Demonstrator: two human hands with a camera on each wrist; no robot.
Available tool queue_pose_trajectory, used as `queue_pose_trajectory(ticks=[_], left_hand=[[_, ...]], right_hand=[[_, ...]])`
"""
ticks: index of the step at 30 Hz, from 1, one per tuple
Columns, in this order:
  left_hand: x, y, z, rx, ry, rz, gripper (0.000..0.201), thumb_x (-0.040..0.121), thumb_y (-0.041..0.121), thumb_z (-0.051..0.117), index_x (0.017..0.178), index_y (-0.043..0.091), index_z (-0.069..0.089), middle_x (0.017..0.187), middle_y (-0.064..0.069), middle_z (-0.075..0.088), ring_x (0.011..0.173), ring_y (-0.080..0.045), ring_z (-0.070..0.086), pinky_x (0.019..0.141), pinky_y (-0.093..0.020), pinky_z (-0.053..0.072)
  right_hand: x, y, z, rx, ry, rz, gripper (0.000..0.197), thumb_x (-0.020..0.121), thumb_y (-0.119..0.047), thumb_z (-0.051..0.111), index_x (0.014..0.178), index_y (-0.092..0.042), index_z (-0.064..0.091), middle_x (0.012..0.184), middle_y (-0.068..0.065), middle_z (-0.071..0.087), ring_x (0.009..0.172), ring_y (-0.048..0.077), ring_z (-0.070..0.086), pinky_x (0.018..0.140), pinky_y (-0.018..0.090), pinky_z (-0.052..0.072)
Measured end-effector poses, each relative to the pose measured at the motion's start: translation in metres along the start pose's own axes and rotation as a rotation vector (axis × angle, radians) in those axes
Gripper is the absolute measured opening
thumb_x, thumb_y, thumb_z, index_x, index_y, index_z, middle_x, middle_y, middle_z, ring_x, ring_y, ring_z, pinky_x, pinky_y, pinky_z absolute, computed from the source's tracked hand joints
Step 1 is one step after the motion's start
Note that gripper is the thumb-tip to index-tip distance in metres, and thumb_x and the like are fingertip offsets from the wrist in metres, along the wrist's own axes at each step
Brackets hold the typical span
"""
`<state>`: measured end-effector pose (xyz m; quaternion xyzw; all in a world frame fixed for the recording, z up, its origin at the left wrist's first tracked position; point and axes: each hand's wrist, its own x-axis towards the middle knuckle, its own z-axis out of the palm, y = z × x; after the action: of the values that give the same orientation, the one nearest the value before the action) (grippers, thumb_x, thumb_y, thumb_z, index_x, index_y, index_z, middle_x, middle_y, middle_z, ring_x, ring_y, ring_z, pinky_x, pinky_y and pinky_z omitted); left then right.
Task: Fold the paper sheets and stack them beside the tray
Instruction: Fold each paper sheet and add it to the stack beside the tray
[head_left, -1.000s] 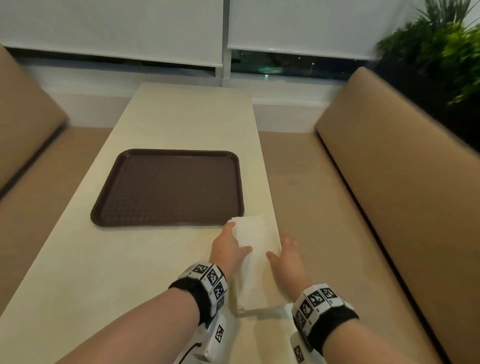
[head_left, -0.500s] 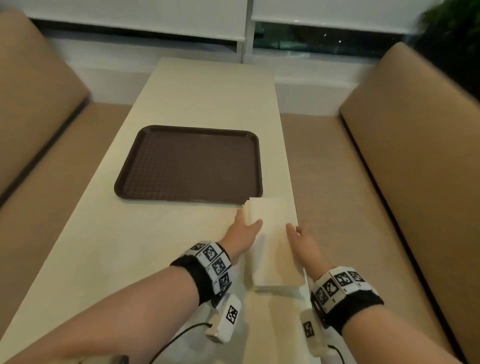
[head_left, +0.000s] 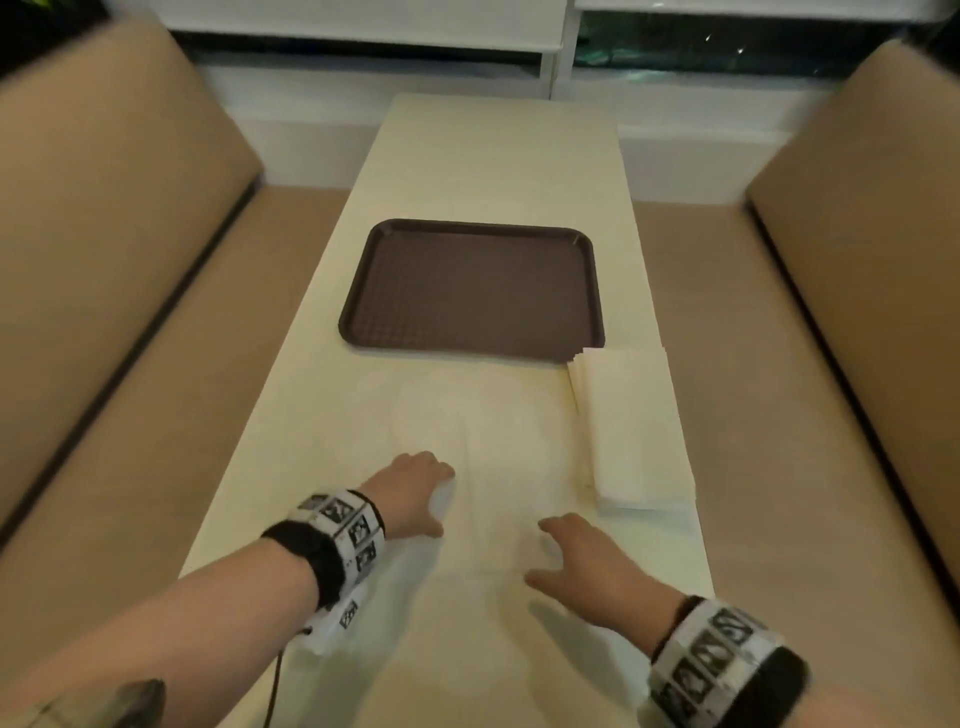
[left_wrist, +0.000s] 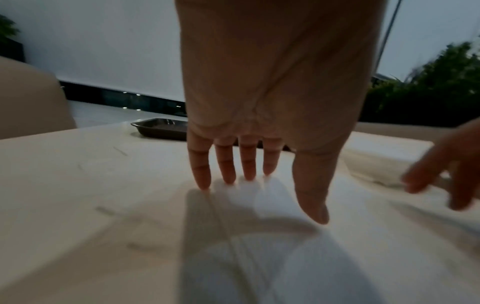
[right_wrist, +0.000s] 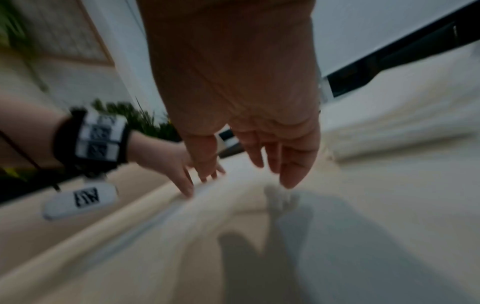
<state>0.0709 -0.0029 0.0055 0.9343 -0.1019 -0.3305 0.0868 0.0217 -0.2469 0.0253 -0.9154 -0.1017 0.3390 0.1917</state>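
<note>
One folded stack (head_left: 631, 426) lies beside the tray (head_left: 589, 249); our hands, left (head_left: 413, 491) and right (head_left: 576, 558), are spread flat, holding nothing, over a sheet (head_left: 498, 499) we judge unfolded.

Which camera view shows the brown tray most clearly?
The head view: it shows the whole brown tray from above on the table. The left wrist view shows only a low part of it, hidden partly behind the left hand. The right wrist view is too blurred to make it out.

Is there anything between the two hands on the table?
Only pale paper lying flat on the table. In the head view, nothing else sits between the left hand and the right hand.
</note>
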Motion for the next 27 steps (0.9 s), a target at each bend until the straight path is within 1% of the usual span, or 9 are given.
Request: queue_pose_trajectory(ticks=[2, 5, 9, 13, 15, 19, 21, 23, 27], left_hand=[[-0.004, -0.002, 0.015, -0.005, 0.075, -0.004, 0.076, 0.077, 0.036, 0.072, 0.143, 0.027, 0.035, 0.131, 0.002, 0.039, 0.119, -0.022, 0.038, 0.096, -0.038, 0.043], [-0.007, -0.005, 0.024, -0.018, 0.101, -0.020, 0.077, 0.078, 0.035, 0.072, 0.144, 0.027, 0.034, 0.131, 0.002, 0.038, 0.120, -0.022, 0.037, 0.097, -0.039, 0.044], [-0.014, -0.010, 0.031, -0.008, 0.107, -0.021, 0.072, 0.079, 0.037, 0.071, 0.142, 0.024, 0.038, 0.129, 0.001, 0.039, 0.119, -0.022, 0.037, 0.097, -0.039, 0.044], [-0.018, -0.018, 0.037, -0.026, 0.121, 0.004, 0.075, 0.082, 0.039, 0.069, 0.146, 0.027, 0.031, 0.134, 0.002, 0.036, 0.123, -0.021, 0.035, 0.100, -0.036, 0.041], [-0.017, -0.018, 0.035, -0.046, 0.126, 0.005, 0.069, 0.083, 0.039, 0.065, 0.143, 0.026, 0.035, 0.134, 0.001, 0.037, 0.124, -0.022, 0.035, 0.101, -0.037, 0.040], [-0.012, -0.007, 0.027, -0.114, 0.140, -0.081, 0.056, 0.089, 0.054, 0.048, 0.136, 0.024, 0.044, 0.133, -0.002, 0.041, 0.124, -0.026, 0.037, 0.101, -0.041, 0.040], [-0.008, -0.002, 0.024, -0.138, 0.144, -0.132, 0.054, 0.090, 0.058, 0.042, 0.132, 0.024, 0.049, 0.131, -0.004, 0.044, 0.122, -0.027, 0.039, 0.099, -0.042, 0.040], [-0.005, 0.002, 0.021, -0.214, 0.152, -0.181, 0.054, 0.092, 0.059, 0.035, 0.125, 0.022, 0.056, 0.126, -0.005, 0.048, 0.118, -0.028, 0.042, 0.097, -0.041, 0.040], [-0.009, 0.006, 0.015, -0.448, 0.201, -0.175, 0.053, 0.097, 0.055, 0.030, 0.106, 0.013, 0.061, 0.115, -0.010, 0.058, 0.111, -0.030, 0.050, 0.093, -0.039, 0.040]], right_hand=[[0.013, -0.005, 0.022, -0.085, 0.063, 0.061, 0.070, 0.088, -0.052, 0.055, 0.143, -0.014, 0.032, 0.141, 0.004, 0.037, 0.125, 0.025, 0.039, 0.103, 0.033, 0.038], [0.029, -0.017, 0.037, -0.088, 0.250, 0.116, 0.074, 0.090, -0.059, 0.047, 0.146, -0.017, 0.024, 0.144, 0.002, 0.031, 0.127, 0.025, 0.035, 0.101, 0.037, 0.039], [0.045, -0.036, 0.037, 0.083, 0.342, 0.329, 0.070, 0.091, -0.046, 0.053, 0.146, -0.019, 0.020, 0.143, 0.004, 0.034, 0.128, 0.025, 0.037, 0.099, 0.039, 0.041], [0.055, -0.043, 0.038, 0.367, 0.276, 0.453, 0.053, 0.083, -0.018, 0.057, 0.130, -0.017, 0.034, 0.110, 0.003, 0.054, 0.101, 0.023, 0.056, 0.090, 0.037, 0.047], [0.056, -0.045, 0.037, 0.462, 0.238, 0.467, 0.036, 0.081, -0.013, 0.055, 0.116, -0.012, 0.044, 0.091, 0.000, 0.054, 0.083, 0.016, 0.055, 0.081, 0.030, 0.049], [0.047, -0.049, 0.031, 0.766, 0.295, 0.405, 0.006, 0.077, -0.009, 0.061, 0.079, -0.010, 0.056, 0.079, 0.004, 0.061, 0.072, 0.019, 0.060, 0.062, 0.030, 0.052], [0.041, -0.054, 0.026, 0.977, 0.335, 0.336, 0.010, 0.076, -0.004, 0.064, 0.085, -0.004, 0.061, 0.083, 0.012, 0.068, 0.075, 0.027, 0.067, 0.059, 0.036, 0.057], [0.036, -0.059, 0.016, 1.076, 0.334, 0.260, 0.021, 0.076, -0.004, 0.066, 0.096, -0.001, 0.063, 0.089, 0.016, 0.072, 0.082, 0.034, 0.070, 0.070, 0.049, 0.059], [0.029, -0.065, -0.002, 1.211, 0.354, 0.090, 0.016, 0.085, -0.005, 0.065, 0.100, -0.003, 0.062, 0.094, 0.016, 0.072, 0.084, 0.035, 0.070, 0.075, 0.047, 0.059]])
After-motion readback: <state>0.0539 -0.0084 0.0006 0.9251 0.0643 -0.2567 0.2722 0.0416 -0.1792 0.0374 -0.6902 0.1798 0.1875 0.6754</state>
